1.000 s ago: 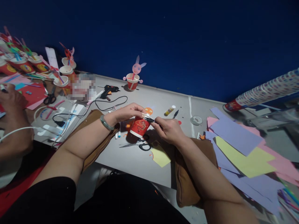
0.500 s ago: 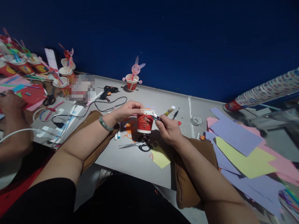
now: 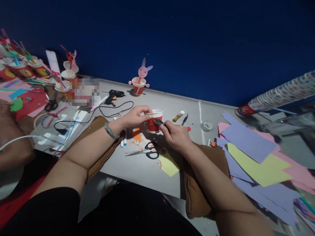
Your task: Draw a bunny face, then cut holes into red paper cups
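Observation:
My left hand grips a red paper cup by its white rim, thumb on the near outer side and fingers on the far side. In my right hand is a thin dark tool with a metal tip, apparently a craft knife. Its tip meets the printed side of the cup, though whether it has gone through cannot be seen. Beneath the cup lie black-handled scissors, orange paper scraps and a piece of yellow paper.
A rabbit figure in a cup stands at the back, near a glue gun with its cable. A glue stick, black pen and tape roll lie to the right, beside coloured paper. Another person's arm rests at left.
The cup has tilted and risen slightly in my left hand. The tool tip has moved from near the rim to the cup's side. The other person's hand has drawn back.

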`<state>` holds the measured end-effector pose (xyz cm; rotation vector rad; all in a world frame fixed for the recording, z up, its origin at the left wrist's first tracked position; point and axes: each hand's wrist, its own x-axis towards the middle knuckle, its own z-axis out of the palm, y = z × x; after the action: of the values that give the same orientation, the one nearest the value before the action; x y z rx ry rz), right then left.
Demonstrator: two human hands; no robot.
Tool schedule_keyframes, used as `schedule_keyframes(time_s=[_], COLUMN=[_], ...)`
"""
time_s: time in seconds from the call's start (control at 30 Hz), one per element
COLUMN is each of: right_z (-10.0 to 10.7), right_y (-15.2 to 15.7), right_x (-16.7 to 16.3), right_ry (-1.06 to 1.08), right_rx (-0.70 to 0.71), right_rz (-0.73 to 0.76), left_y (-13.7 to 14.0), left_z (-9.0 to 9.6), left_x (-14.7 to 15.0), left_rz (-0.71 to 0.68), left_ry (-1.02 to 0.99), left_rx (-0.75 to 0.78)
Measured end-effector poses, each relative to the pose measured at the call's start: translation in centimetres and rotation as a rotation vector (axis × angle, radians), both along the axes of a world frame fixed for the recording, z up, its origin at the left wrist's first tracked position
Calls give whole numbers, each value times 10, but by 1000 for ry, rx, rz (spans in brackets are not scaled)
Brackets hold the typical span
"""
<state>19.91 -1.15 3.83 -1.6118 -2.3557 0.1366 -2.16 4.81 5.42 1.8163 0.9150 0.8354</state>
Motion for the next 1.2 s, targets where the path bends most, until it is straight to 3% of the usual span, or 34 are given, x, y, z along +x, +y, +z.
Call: schedule_keyframes(time_s=[0.33,0.7,1.2], right_z=[7,24,26], right_y=[-8,-10,-7], right_x=[-8,-7,1], right_ry=[-171,-281,-168], right_rx=[-17,-221,-215], right_rz=[-76,-26,25], left_y=[1,1,0], left_z=[-5,-7,-3], left_x=[-3,-1,-2], left_rz=[-69,-217,-218], left_ry=[172,235,217], left_rx=[274,437,357])
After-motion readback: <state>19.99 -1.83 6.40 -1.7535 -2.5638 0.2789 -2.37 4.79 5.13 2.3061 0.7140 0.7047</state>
